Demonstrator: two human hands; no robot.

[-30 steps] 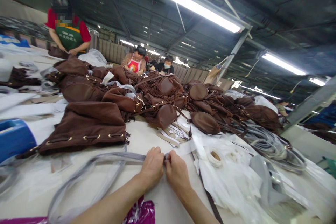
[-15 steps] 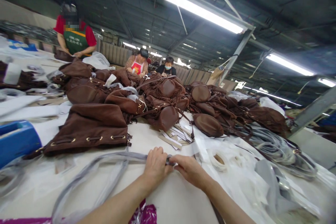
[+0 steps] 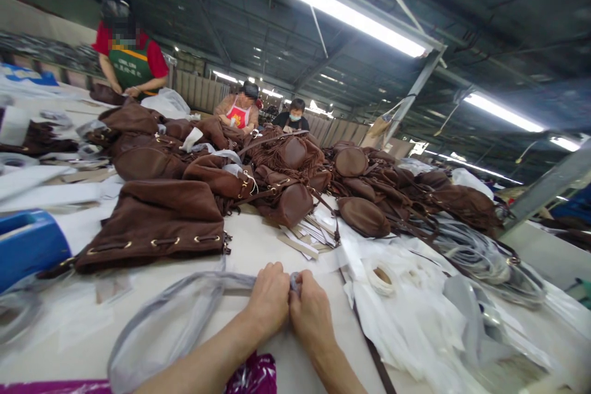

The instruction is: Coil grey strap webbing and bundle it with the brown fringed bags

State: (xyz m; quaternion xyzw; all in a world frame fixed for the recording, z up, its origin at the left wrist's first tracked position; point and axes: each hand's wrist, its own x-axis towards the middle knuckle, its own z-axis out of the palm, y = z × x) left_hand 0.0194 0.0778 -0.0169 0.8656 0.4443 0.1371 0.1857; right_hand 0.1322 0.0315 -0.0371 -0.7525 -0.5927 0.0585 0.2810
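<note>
Far out to the left of the hands sits a blue bin. Beyond the left hand, a brown suede bag lies flat. A grey strap loops in from the left to the left hand, which is clenched on it. The right hand presses against the left and pinches the strap's end. A tape roll lies to its right, with coiled grey straps further right.

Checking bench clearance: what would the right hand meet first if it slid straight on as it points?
Beyond the grey strap it pinches, the right hand would probably reach the card strips first, with a brown bag behind them; depth is unclear.
</note>
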